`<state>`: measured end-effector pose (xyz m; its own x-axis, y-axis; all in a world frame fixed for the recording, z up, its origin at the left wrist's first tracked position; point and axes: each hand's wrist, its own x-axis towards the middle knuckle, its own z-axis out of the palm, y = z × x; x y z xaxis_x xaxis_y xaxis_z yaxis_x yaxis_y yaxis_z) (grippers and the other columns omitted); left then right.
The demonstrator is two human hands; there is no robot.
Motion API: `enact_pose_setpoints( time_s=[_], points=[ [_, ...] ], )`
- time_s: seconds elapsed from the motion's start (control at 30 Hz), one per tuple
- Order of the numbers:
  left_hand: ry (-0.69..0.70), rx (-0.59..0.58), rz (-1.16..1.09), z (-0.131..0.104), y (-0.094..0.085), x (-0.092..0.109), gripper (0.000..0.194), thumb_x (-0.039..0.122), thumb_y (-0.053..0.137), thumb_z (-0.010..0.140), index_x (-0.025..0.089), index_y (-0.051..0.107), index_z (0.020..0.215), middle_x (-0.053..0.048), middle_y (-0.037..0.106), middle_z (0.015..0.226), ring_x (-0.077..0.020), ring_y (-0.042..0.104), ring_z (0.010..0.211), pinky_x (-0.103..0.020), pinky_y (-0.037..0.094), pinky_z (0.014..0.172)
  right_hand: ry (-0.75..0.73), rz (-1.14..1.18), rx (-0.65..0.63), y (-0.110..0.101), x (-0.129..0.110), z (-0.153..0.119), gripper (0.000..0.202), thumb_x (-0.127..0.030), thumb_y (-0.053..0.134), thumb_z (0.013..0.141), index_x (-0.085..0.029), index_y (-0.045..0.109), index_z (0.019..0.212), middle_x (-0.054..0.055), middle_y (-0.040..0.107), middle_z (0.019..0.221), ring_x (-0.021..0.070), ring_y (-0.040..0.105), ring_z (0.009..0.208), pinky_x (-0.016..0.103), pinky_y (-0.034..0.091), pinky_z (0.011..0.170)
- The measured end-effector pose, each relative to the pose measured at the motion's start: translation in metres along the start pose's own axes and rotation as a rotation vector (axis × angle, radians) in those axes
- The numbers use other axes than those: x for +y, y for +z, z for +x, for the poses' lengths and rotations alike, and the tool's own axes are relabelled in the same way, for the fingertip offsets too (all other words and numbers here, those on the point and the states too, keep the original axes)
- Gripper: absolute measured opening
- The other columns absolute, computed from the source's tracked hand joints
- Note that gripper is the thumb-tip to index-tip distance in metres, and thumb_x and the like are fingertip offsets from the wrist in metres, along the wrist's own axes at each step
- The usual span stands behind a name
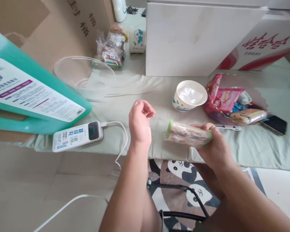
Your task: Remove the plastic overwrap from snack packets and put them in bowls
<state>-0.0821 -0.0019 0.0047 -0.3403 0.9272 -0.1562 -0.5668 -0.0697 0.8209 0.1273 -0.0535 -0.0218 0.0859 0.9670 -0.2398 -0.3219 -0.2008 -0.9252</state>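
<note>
My right hand (218, 145) is closed around the right end of a snack in a clear wrapper with green ends (189, 133), held nearly level over the table's front edge. To its left, my left hand (141, 120) is raised over the table with loosely curled fingers, and nothing shows in it. A white paper bowl with a blue leaf print (180, 104) stands beyond the snack, with something clear or shiny inside. Right of the bowl is a clear scalloped dish (261, 95) of wrapped snacks, including a pink packet (228, 100).
A green jug (38, 112) and a white power bank with a cable (74, 137) are on the left. Behind them are a clear round tub (84, 87), wrapped packets (113, 48) and a paper cup (137, 40). A white box (183, 42) stands behind. A phone (276, 124) lies right.
</note>
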Motion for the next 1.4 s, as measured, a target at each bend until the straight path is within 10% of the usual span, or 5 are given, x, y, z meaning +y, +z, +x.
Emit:
enact_pose_setpoints(
  time_s=[0.3,0.53,0.77,1.03,1.4],
  points=[
    [-0.375,-0.563,0.386,-0.043,0.036,-0.059,0.047,0.04,0.081,0.077,0.028,0.058,0.117,-0.001,0.067,0.104,-0.0139,0.064,0.084,-0.026,0.051,0.073,0.037,0.182,0.002,-0.053,-0.003,-0.019,0.041,-0.07,0.059,0.09,-0.03,0.055,0.091,0.004,0.07,0.103,0.0238,0.072,0.087,0.036,0.06,0.061],
    [-0.287,-0.412,0.518,-0.036,0.046,-0.082,0.049,0.047,0.089,0.069,0.024,0.062,0.104,0.006,0.06,0.069,-0.0088,0.051,0.054,-0.02,0.041,0.051,-0.625,-1.033,0.101,-0.13,-0.021,0.004,0.01,-0.03,0.056,0.096,-0.025,0.065,0.097,0.01,0.071,0.105,0.0287,0.067,0.105,0.046,0.054,0.094],
    [-0.135,-0.366,0.578,-0.038,0.059,-0.098,0.042,0.042,0.091,0.068,0.021,0.069,0.097,0.002,0.065,0.074,-0.0086,0.054,0.057,-0.019,0.043,0.053,-0.645,-1.451,0.069,-0.134,-0.01,0.019,0.037,-0.022,0.045,0.099,-0.016,0.066,0.13,0.017,0.066,0.142,0.0364,0.058,0.122,0.051,0.049,0.098],
    [-0.1,-0.324,0.459,-0.045,0.06,-0.102,0.049,0.035,0.096,0.057,0.021,0.073,0.098,-0.002,0.071,0.085,-0.0115,0.062,0.067,-0.021,0.051,0.063,-0.488,-1.492,0.167,-0.14,-0.024,0.003,0.023,-0.024,0.052,0.093,-0.02,0.074,0.1,0.015,0.07,0.091,0.0319,0.057,0.09,0.043,0.043,0.077],
    [0.159,-0.325,0.496,-0.045,0.054,-0.118,0.055,0.057,0.087,0.071,0.027,0.07,0.114,-0.006,0.072,0.11,-0.0199,0.07,0.098,-0.03,0.056,0.087,-0.177,-0.781,-0.09,-0.127,-0.039,-0.016,0.032,-0.044,0.043,0.099,-0.021,0.064,0.091,0.0,0.059,0.066,0.0173,0.054,0.062,0.031,0.038,0.062]
  ],
)
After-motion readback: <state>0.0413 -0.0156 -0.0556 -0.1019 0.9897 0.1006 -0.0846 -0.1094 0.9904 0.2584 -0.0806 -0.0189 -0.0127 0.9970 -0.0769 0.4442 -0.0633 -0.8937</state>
